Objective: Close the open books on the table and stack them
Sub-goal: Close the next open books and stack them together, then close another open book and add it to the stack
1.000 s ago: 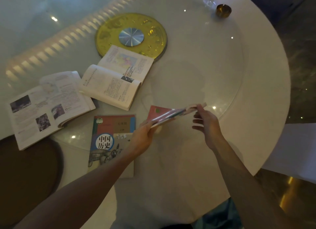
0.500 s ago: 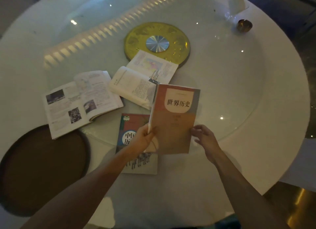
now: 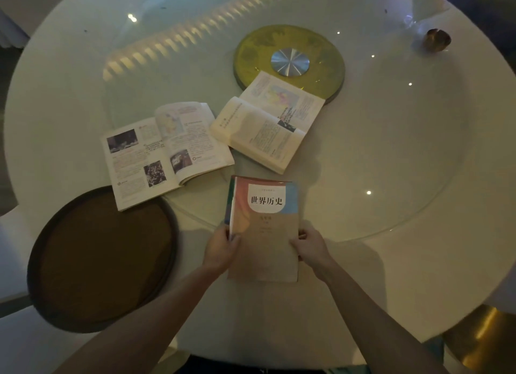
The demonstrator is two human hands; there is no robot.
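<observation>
Head view shows the left hand and right hand clamped on the closed book's long edges, squaring it onto a closed book beneath.

Closed book lay cover-up on round table, over another closed book whose edge showed at left. Left hand and right hand gripped its near sides. Two open books lay beyond. Brown tray at left.
</observation>
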